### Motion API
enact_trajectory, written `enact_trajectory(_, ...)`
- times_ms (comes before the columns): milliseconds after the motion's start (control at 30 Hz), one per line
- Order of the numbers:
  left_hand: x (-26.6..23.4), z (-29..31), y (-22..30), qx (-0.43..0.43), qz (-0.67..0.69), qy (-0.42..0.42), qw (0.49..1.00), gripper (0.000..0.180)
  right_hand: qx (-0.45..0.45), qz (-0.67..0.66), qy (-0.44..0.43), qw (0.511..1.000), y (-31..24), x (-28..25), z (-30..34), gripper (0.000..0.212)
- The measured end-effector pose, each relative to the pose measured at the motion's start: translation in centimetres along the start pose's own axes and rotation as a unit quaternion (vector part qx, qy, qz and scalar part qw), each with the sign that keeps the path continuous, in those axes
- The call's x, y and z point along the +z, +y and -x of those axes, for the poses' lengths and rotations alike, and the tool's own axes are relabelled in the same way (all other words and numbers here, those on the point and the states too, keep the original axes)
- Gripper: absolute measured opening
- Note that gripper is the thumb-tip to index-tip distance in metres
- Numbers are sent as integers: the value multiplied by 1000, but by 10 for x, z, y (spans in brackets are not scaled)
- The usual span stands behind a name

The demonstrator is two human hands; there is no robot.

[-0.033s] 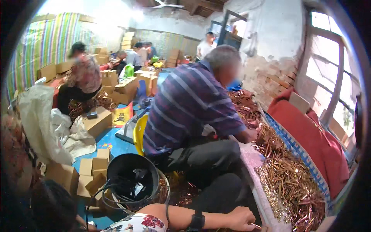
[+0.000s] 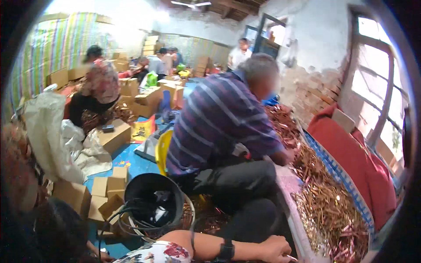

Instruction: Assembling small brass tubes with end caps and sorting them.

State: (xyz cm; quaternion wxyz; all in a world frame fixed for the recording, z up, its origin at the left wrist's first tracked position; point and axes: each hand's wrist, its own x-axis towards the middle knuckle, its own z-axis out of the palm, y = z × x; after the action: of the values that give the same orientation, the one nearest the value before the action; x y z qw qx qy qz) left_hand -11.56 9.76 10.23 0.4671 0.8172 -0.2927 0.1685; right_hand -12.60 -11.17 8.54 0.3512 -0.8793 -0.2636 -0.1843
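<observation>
My left arm, in a floral sleeve with a black wristband [image 2: 226,250], reaches across the lower edge to the right. My left hand [image 2: 277,249] is closed, with the tip of a thin pale stick-like piece [image 2: 290,257] showing at its fingertips. It is beside the near rim of a long table [image 2: 293,206]. On that table lies a long heap of thin shiny copper and gold sticks [image 2: 329,206]. My right hand is out of view. Left of my arm stands a black bucket [image 2: 175,193] with dark items inside, and a black cable [image 2: 115,215] loops beside it.
A person in a striped shirt [image 2: 219,122] sits close ahead on a yellow stool [image 2: 163,147], one hand at the heap. Opened cartons [image 2: 109,188] and white sacks [image 2: 46,127] stand at left. Red cloth [image 2: 351,158] borders the table. Several other people work farther back.
The whole scene has shifted slightly right in the picture, as the view turned a little. My left hand stays closed by the table's rim.
</observation>
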Motion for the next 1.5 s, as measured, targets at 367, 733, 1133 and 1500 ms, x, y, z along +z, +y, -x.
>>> enact_trajectory(367, 8, 1, -13, 106, -2, 83, 991, 45, 134, -225, -30, 965, -28, -2, -17, 28)
enact_trajectory(733, 2, -17, -5, -349, 480, -271, 758, 33, -106, -23, -10, 994, -1, -23, -10, 23)
enact_trajectory(1133, 90, -73, -42, -42, 50, -225, 972, 24, 338, -227, 31, 913, 66, -28, 4, 26)
enact_trajectory(1500, 143, -68, -86, -241, 297, -272, 883, 19, 198, -103, -4, 975, 116, -31, 9, 17)
